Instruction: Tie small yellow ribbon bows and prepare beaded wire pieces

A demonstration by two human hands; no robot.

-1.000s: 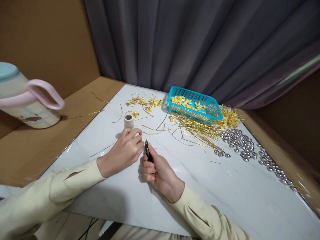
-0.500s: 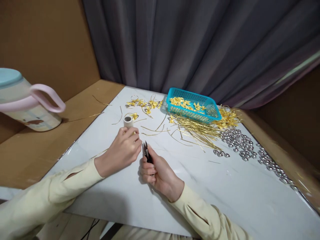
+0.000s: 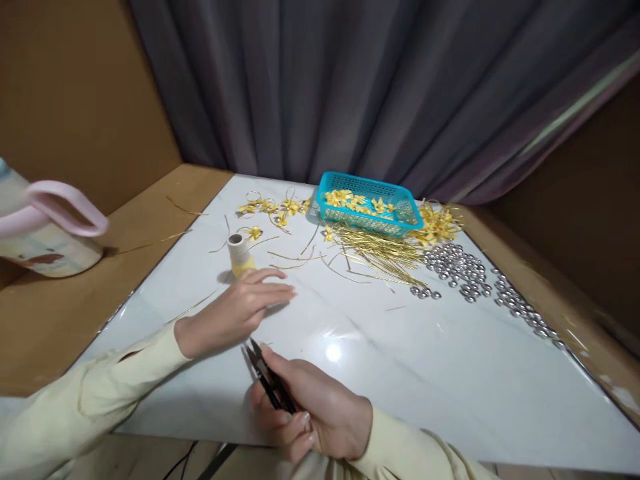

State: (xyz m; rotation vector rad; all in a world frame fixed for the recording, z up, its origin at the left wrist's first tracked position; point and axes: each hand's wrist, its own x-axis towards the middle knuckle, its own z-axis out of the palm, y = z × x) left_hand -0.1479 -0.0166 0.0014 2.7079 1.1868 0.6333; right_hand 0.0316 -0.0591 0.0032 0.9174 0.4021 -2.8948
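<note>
Right hand [image 3: 313, 413], bottom centre of the frame: fingers curled around a pair of black thread snips [image 3: 267, 377], blades pointing to the upper left and slightly parted. The hand sits at the near edge of the white marble-patterned table [image 3: 400, 373].

Left hand [image 3: 240, 307], left of centre: fingers stretched out flat and released, palm down on the table, grasping nothing. Its fingertips point to the right. Just above it stands a small spool [image 3: 240, 253], upright, with yellow thread on its lower part; whether the hand touches the spool cannot be told.

Upper centre: turquoise basket [image 3: 367, 205] with yellow ribbon bows inside. More yellow bows [image 3: 273, 208] lie to its left. Below the basket, a bundle of gold wires [image 3: 380, 257]. To the right, a heap of silver beads [image 3: 457, 267]. Far left edge: a jug with a pink handle [image 3: 65, 207] on the brown board.
</note>
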